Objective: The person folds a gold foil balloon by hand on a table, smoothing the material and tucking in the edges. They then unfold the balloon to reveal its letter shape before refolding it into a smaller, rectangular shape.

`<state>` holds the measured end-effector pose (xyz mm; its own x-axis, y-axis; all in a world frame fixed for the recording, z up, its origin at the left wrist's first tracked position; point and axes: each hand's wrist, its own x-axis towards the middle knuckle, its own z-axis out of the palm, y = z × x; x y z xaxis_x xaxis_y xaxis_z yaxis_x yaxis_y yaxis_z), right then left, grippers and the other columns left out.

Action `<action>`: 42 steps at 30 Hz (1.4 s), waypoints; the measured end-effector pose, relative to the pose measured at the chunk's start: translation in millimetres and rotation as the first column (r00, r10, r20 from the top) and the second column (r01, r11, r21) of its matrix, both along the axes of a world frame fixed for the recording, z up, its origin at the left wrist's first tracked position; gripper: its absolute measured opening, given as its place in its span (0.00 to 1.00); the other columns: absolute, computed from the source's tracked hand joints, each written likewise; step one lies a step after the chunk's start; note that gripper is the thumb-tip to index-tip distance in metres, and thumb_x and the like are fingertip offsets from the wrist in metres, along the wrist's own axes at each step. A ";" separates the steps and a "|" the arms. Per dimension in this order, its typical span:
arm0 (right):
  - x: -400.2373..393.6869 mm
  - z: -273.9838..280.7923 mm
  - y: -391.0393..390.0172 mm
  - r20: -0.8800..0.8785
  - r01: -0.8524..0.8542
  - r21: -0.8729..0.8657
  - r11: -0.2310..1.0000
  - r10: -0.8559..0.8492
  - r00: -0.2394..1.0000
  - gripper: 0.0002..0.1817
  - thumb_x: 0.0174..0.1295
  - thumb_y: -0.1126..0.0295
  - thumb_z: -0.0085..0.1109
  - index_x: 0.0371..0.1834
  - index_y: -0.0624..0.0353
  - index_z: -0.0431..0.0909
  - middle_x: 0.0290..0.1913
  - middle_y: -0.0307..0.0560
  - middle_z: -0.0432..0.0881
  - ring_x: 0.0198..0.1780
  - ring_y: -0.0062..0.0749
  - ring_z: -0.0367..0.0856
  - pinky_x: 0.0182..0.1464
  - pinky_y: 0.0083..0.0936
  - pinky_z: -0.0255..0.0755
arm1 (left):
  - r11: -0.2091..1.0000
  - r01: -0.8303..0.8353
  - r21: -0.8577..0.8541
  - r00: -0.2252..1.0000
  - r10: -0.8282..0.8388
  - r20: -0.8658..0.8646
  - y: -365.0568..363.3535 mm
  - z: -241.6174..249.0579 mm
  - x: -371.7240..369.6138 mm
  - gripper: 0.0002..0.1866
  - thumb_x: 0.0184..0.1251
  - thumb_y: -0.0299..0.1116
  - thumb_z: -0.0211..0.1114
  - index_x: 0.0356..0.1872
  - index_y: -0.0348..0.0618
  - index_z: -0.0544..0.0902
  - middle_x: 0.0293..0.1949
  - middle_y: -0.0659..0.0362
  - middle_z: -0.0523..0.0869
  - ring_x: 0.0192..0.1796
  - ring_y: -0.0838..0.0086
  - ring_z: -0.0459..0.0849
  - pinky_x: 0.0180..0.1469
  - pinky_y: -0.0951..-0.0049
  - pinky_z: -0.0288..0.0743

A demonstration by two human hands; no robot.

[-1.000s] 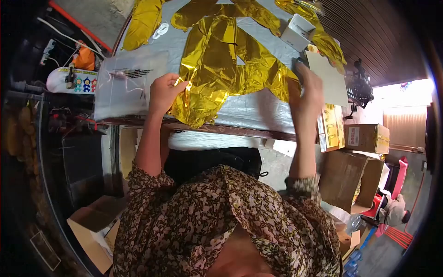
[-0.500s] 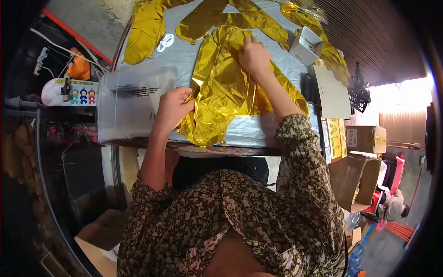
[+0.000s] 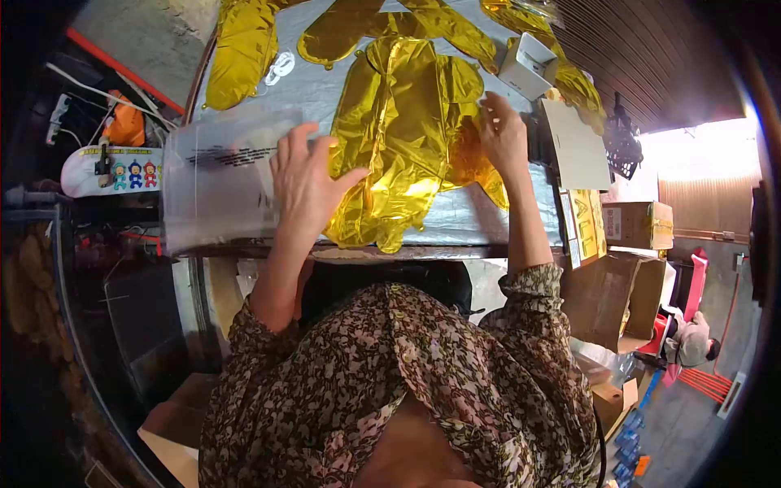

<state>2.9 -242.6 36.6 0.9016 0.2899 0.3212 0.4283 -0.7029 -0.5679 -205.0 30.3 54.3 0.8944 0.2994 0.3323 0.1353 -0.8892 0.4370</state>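
A crumpled gold foil piece [image 3: 407, 122], folded lengthwise, lies on the silvery table cover [image 3: 321, 93] in front of me. My left hand [image 3: 307, 175] is spread at the foil's left edge, with its thumb reaching over the gold and nothing gripped. On the right, my right hand [image 3: 503, 134] hovers beside the foil's right edge, fingers apart and slightly curled, holding nothing. A clear plastic bag [image 3: 215, 183] with black print lies left of the foil, partly behind my left hand.
More gold foil pieces [image 3: 244, 57] lie along the table's far side. A white ribbon coil [image 3: 280, 69] is near them. At the right are a small white box [image 3: 529, 67], a pale card sheet [image 3: 573, 142] and cardboard boxes [image 3: 639, 225]. Further right, a person [image 3: 691, 342] is partly visible.
Both hands have let go of the foil and opened. My right hand has moved right and down, and the foil now lies flatter and narrower, with its folded flap turned to the right.
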 end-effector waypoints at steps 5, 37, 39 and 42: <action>-30.9 8.1 8.3 -0.496 -0.035 0.388 0.921 0.241 0.834 0.19 0.77 0.65 0.64 0.60 0.71 0.82 0.44 0.49 0.92 0.42 0.25 0.90 0.42 0.26 0.83 | 0.997 0.075 0.003 0.997 -0.075 -0.019 -22.3 -15.9 16.0 0.23 0.68 0.53 0.77 0.42 0.39 0.92 0.61 0.53 0.82 0.63 0.56 0.77 0.63 0.52 0.67; -45.7 17.4 -63.7 -0.720 0.071 0.388 0.919 0.254 0.646 0.18 0.75 0.58 0.70 0.51 0.65 0.87 0.36 0.36 0.88 0.30 0.15 0.80 0.31 0.16 0.71 | 0.726 0.537 -0.430 0.828 -0.552 0.102 -60.7 -7.4 -6.0 0.24 0.74 0.38 0.73 0.66 0.38 0.85 0.71 0.47 0.84 0.69 0.55 0.86 0.71 0.58 0.80; -50.5 10.8 -58.5 -0.711 0.224 0.539 0.812 0.296 0.638 0.05 0.73 0.73 0.70 0.45 0.63 0.87 0.31 0.33 0.86 0.27 0.11 0.75 0.28 0.16 0.66 | 0.876 0.408 -0.259 0.912 -0.405 0.067 -32.7 -19.3 -15.6 0.26 0.73 0.41 0.74 0.67 0.38 0.84 0.72 0.45 0.82 0.66 0.50 0.86 0.69 0.53 0.80; -49.5 12.2 -78.3 -0.749 0.097 0.487 0.868 0.358 0.557 0.03 0.71 0.77 0.69 0.43 0.65 0.88 0.34 0.37 0.89 0.31 0.17 0.84 0.35 0.18 0.77 | 0.985 0.168 0.025 0.986 -0.169 0.017 -13.0 -22.5 -30.9 0.29 0.72 0.41 0.75 0.69 0.36 0.81 0.73 0.45 0.81 0.69 0.50 0.83 0.71 0.53 0.75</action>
<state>-46.6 -320.9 48.8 0.7955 0.4639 -0.3899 -0.2977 -0.2613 -0.9182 -235.9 17.3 31.8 0.9249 0.1369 0.3548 -0.0255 -0.9086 0.4170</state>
